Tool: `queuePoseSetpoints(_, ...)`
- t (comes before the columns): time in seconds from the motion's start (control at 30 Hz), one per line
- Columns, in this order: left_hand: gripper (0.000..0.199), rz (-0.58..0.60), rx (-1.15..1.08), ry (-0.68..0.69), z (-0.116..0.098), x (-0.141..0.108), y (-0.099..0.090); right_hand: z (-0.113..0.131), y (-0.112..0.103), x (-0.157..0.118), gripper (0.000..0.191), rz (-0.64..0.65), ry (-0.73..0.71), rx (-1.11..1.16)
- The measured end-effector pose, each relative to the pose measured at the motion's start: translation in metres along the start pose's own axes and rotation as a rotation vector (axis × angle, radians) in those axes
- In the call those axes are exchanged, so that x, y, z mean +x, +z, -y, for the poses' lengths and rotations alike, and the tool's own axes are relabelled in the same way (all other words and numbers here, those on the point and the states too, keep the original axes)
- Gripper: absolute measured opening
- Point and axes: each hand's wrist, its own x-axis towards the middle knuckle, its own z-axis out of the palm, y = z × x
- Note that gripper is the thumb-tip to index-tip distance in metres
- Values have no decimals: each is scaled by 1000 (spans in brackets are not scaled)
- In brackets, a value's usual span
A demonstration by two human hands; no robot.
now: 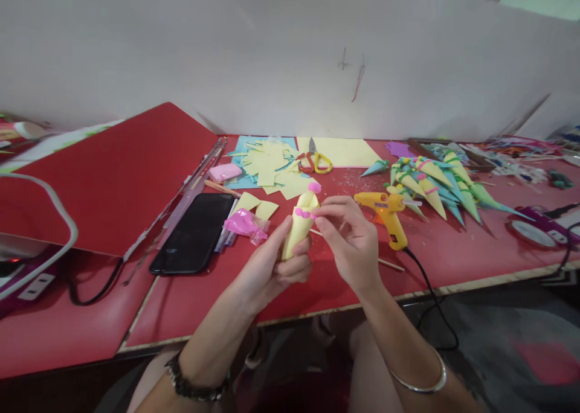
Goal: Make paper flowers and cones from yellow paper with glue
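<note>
My left hand (283,261) is wrapped round a pale yellow paper cone (296,235), its wide end up and tilted slightly right. Small pink clay balls (302,213) sit in a row across the cone near its rim, and a larger pink ball (314,187) tops it. With thumb and forefinger together, my right hand (348,235) pinches a bit of pink clay against the right end of the row. Left of my hands lies a pink clay lump (247,223) in clear plastic wrap, beside yellow paper pieces (266,210).
A yellow glue gun (390,214) with a black cord lies to the right. Finished cones (430,180) are heaped behind it. Scissors (317,161) rest by paper scraps (269,162). A black phone (194,235) lies left, near a red board (113,177).
</note>
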Motion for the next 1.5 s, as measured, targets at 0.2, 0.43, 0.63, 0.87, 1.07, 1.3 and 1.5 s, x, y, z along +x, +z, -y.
queuePoseSetpoints(0.2, 48, -52, 109, -2, -3, -3, -3, -2, 0, 0, 19, 82, 78, 137)
queuePoseSetpoints(0.43, 48, -82, 226, 6, -7, -6, -11, -5, -6, 2, 18, 201, 61, 58)
queuePoseSetpoints(0.63, 46, -72, 284, -40, -12, -7, -21, -10, -11, 3, 12, 326, 101, 39)
queuePoseSetpoints(0.87, 45, -314, 759, 117, -14, -9, -21, -11, -8, 2, 10, 347, 141, 37)
queuePoseSetpoints(1.07, 21, -438, 1226, 404, -13, -9, -22, -12, -3, 1, 7, 228, 169, -50)
queuePoseSetpoints(1.3, 25, -377, 1549, 299, -11, -12, -26, -7, -2, -2, 10, 370, 206, -129)
queuePoseSetpoints(1.5, 27, -351, 1495, 305, -14, -16, -25, -7, -4, -3, 14, 412, 227, -110)
